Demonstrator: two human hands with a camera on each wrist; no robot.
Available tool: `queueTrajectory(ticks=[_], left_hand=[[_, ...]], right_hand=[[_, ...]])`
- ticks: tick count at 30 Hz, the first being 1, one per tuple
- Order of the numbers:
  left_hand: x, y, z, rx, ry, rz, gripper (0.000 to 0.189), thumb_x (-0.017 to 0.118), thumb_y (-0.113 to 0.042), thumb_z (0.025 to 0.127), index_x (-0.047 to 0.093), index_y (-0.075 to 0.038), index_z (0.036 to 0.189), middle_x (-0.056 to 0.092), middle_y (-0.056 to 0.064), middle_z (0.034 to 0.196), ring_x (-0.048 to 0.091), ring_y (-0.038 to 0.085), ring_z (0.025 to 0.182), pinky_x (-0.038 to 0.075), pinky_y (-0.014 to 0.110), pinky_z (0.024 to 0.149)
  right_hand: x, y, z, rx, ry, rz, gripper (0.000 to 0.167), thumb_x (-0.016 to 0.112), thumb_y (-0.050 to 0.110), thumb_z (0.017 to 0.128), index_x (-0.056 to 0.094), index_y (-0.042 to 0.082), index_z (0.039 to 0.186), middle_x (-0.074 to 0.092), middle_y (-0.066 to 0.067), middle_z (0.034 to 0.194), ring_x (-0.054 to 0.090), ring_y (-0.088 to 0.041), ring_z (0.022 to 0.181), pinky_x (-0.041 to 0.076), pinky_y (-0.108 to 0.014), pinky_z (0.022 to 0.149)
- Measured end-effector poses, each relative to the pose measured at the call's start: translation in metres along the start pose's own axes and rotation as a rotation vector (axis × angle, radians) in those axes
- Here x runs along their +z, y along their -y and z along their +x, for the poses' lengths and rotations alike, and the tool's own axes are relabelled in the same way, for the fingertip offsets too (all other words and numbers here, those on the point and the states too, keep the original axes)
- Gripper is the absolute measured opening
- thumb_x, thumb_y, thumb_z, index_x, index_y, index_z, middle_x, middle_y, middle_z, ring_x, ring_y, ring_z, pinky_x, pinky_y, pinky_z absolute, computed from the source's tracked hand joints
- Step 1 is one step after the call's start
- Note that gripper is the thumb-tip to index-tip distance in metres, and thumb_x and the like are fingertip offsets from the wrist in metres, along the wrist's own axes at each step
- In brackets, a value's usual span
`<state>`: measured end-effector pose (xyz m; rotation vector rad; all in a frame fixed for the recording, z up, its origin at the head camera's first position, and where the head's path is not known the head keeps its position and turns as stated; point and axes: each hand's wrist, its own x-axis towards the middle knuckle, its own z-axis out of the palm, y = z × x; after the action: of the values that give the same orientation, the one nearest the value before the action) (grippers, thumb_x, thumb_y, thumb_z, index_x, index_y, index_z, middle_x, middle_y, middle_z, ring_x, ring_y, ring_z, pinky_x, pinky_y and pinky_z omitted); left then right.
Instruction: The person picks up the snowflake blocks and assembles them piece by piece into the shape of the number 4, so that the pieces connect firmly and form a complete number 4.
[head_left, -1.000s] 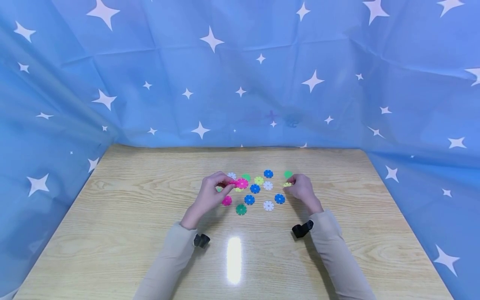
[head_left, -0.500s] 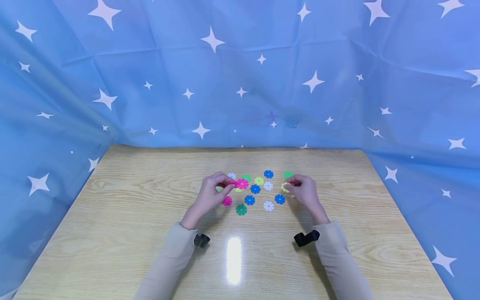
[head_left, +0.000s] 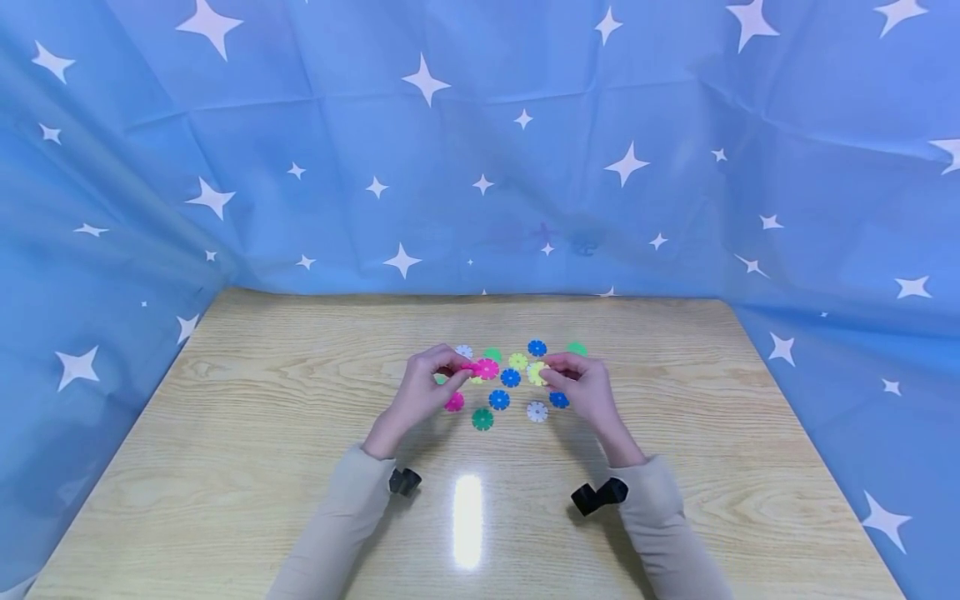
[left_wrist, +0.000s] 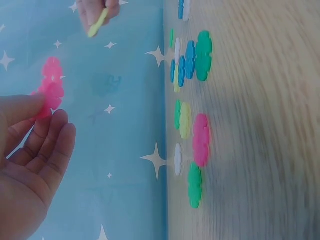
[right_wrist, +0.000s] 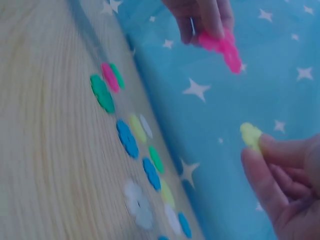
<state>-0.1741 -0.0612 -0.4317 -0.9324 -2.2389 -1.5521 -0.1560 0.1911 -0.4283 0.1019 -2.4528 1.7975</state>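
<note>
Between thumb and fingers, my left hand (head_left: pixel 423 385) pinches two pink notched snowflake discs (head_left: pixel 488 369) slotted together, raised over the table in the left wrist view. My right hand (head_left: pixel 590 393) pinches a yellow snowflake disc (head_left: pixel 537 373) by its edge, facing the pink pair across a short gap. In the right wrist view the yellow disc (right_wrist: pixel 250 135) and the pink discs (right_wrist: pixel 230 50) are apart. Below the hands lie loose discs: a dark green disc (head_left: pixel 482 419), a pink disc (head_left: pixel 453 402), a white disc (head_left: pixel 537 412) and several blue ones.
The wooden table (head_left: pixel 300 467) carries the scattered discs near its middle, with a light green disc (head_left: pixel 576 348) and a blue disc (head_left: pixel 537 348) farthest back. A blue star-patterned cloth (head_left: pixel 480 150) hangs behind and at the sides. Light glares on the tabletop in front.
My right hand has carried the yellow disc leftward, from beside the light green disc toward the pink pair, and turned it to face up. The left hand has barely moved.
</note>
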Motion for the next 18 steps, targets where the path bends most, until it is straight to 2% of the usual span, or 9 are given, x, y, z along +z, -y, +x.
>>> queueTrajectory(ticks=[4, 9, 12, 18], left_hand=[[0.000, 0.002, 0.000, 0.014, 0.004, -0.008, 0.005, 0.067, 0.002, 0.084, 0.070, -0.001, 0.087, 0.066, 0.008, 0.082, 0.061, 0.016, 0.069, 0.057, 0.024, 0.063], [0.000, 0.001, 0.000, 0.019, 0.011, -0.011, 0.005, 0.067, 0.001, 0.084, 0.070, -0.001, 0.088, 0.065, 0.007, 0.082, 0.060, 0.013, 0.069, 0.056, 0.022, 0.063], [0.000, 0.000, 0.000, 0.025, 0.015, -0.009, 0.005, 0.067, 0.001, 0.084, 0.070, -0.001, 0.087, 0.065, 0.007, 0.081, 0.061, 0.012, 0.069, 0.056, 0.022, 0.062], [0.000, -0.002, 0.000, 0.019, 0.025, -0.012, 0.006, 0.068, 0.002, 0.083, 0.070, -0.001, 0.088, 0.065, 0.006, 0.081, 0.061, 0.014, 0.070, 0.056, 0.023, 0.063]], right_hand=[[0.010, 0.008, -0.004, -0.032, 0.038, 0.076, 0.020, 0.064, -0.008, 0.084, 0.063, -0.015, 0.102, 0.064, -0.023, 0.086, 0.063, -0.004, 0.067, 0.059, -0.023, 0.064], [0.019, 0.028, -0.009, -0.093, 0.032, 0.131, 0.018, 0.063, -0.014, 0.082, 0.061, -0.017, 0.100, 0.062, -0.031, 0.086, 0.065, -0.007, 0.068, 0.058, -0.021, 0.066], [0.022, 0.037, -0.012, -0.131, 0.023, 0.138, 0.017, 0.063, -0.015, 0.081, 0.061, -0.018, 0.097, 0.062, -0.032, 0.084, 0.065, -0.008, 0.068, 0.058, -0.022, 0.066], [0.029, 0.039, -0.014, -0.181, 0.031, 0.114, 0.014, 0.064, -0.013, 0.081, 0.062, -0.016, 0.095, 0.063, -0.031, 0.083, 0.065, -0.010, 0.069, 0.058, -0.020, 0.065]])
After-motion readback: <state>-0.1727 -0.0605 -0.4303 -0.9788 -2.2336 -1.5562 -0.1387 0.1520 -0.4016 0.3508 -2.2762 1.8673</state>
